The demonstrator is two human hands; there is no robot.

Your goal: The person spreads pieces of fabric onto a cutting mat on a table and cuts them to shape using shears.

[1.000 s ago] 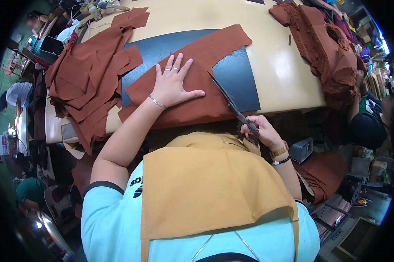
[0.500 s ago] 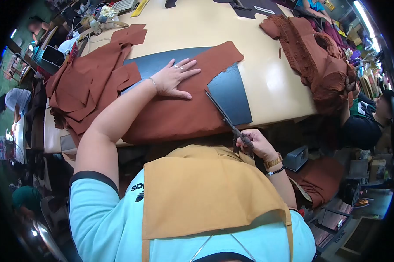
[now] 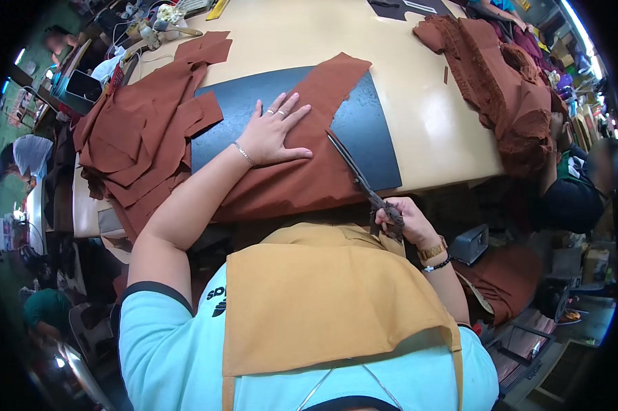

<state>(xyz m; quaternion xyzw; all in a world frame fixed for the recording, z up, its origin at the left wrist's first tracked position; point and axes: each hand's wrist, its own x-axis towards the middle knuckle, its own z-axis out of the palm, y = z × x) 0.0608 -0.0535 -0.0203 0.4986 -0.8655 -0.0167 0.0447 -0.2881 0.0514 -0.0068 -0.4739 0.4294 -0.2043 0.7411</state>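
Note:
My left hand [image 3: 276,135] lies flat with fingers spread on a rust-brown fabric piece [image 3: 281,188], pressing it down over a dark board [image 3: 372,137]. In my right hand [image 3: 406,222], at the table's front edge, is a pair of long scissors [image 3: 359,177] with dark wrapping round the handles. Their blades point up and left, with the tips against the fabric's right edge. The blades look nearly closed together. The fabric's upper strip reaches past the board's far edge, and its near part hangs toward my apron [image 3: 336,301].
A heap of rust-brown cut fabric [image 3: 138,127] covers the table's left side. Another frayed bundle [image 3: 490,89] lies at the right, near a person in dark clothing [image 3: 573,195]. A brush [image 3: 177,28] and clutter sit at the far left. A grey box-shaped object [image 3: 470,244] is below the right edge.
The fabric piece has shifted and turned on the board, uncovering more of the board at its left. My left hand still presses it, and the scissors have moved slightly right.

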